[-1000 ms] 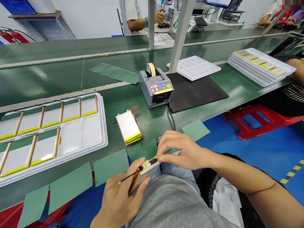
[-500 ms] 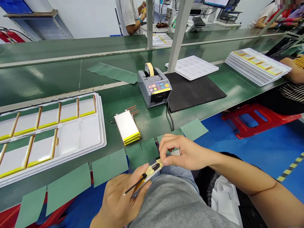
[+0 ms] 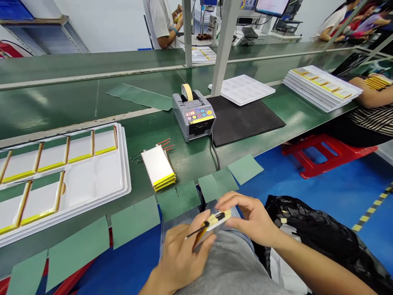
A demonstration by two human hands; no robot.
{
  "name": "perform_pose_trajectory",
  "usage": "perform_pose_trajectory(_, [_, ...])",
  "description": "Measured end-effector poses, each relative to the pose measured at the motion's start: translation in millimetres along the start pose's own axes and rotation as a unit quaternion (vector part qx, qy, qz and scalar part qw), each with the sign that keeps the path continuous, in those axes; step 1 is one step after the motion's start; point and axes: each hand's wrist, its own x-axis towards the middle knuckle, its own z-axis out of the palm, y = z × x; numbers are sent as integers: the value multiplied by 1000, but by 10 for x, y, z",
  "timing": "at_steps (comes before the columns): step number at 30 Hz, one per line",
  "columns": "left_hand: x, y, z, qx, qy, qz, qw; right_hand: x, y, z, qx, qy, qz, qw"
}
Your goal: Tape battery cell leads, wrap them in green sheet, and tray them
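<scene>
Tilted on its edge above my lap is a flat battery cell [image 3: 217, 223], with pale yellow tape and a dark wire along its top edge. My left hand [image 3: 187, 250] grips the near end of it between thumb and fingers, and a black lead sticks out over that hand. At the far end, the thumb and fingers of my right hand [image 3: 250, 217] close on the cell's taped corner. On the bench beyond lies a small stack of white battery cells [image 3: 158, 164] with yellow edges and red and black leads. Behind it stands a grey tape dispenser [image 3: 195, 116] holding a cream roll.
At left, a white tray [image 3: 98, 176] holds several cells. Green sheets [image 3: 135, 219] hang along the bench edge. A black mat [image 3: 245, 121], an upper tray [image 3: 245, 90] and stacked trays [image 3: 322, 88] lie to the right. A black bag [image 3: 331, 241] and red stool [image 3: 325, 155] stand below.
Both hands and the cell have shifted right in view, while the bench has slid slightly left. My right fingers have gone from pinching tape on top to closing around the cell's far end.
</scene>
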Motion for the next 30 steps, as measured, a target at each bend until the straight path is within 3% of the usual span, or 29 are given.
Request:
perform_pose_trajectory(3, [-7, 91, 278, -107, -109, -104, 983, -292, 242, -96, 86, 71, 95, 989])
perform_pose_trajectory(5, [-29, 148, 477, -177, -176, -226, 942, -442, 407, -153, 140, 113, 154, 972])
perform_pose_trajectory(7, [-58, 186, 688, -257, -206, -317, 889, -540, 570, -181, 197, 164, 202, 945])
perform_pose_trajectory(9, [-85, 200, 905, -375, -194, -374, 826, -587, 723, -183, 250, 214, 235, 915])
perform_pose_trajectory(11, [-95, 194, 1108, -489, -156, -442, 735, -591, 849, -180, 286, 247, 253, 891])
perform_pose_trajectory(13, [-70, 177, 1271, -551, -125, -501, 656, -565, 930, -190, 301, 258, 256, 882])
perform_pose_trajectory(14, [-43, 167, 1332, -562, -116, -518, 634, -544, 952, -204, 301, 257, 253, 883])
perform_pose_trajectory(21, [242, 134, 1515, -591, -68, -538, 597, -389, 954, -335, 234, 258, 210, 913])
perform_pose_trajectory(25, [300, 141, 1555, -609, -43, -535, 584, -343, 996, -364, 198, 230, 178, 936])
perform_pose_trajectory(30, [333, 128, 1588, -617, -23, -533, 578, -276, 1029, -380, 185, 227, 162, 942])
